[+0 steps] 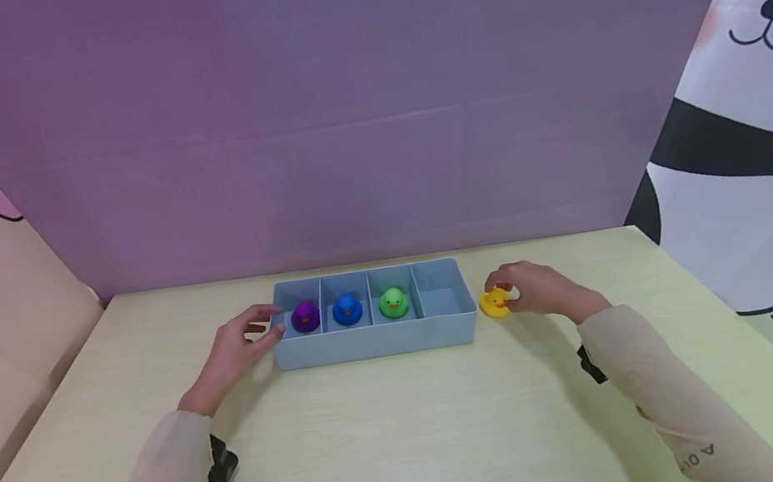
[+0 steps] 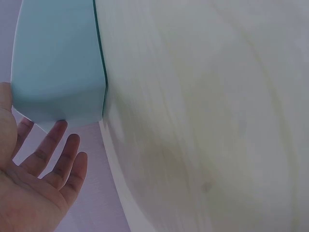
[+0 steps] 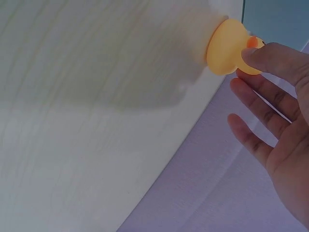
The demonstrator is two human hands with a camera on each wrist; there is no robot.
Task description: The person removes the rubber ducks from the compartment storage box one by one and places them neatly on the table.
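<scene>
Head view shows the right hand [image 1: 542, 290] pinching a yellow duck [image 1: 494, 302] on the surface [image 1: 418, 438], just right of the tray [image 1: 372, 343]; its beak faces the camera. Right wrist view adds that the thumb and a fingertip [image 3: 263, 55] clamp the duck's head while the other fingers stay straight. The left hand [image 1: 237, 353] rests open against the tray's left end, fingers relaxed. Only the head view shows purple [image 1: 305, 316], blue [image 1: 347, 309] and green [image 1: 393, 302] ducks in three compartments; the rightmost compartment holds none.
</scene>
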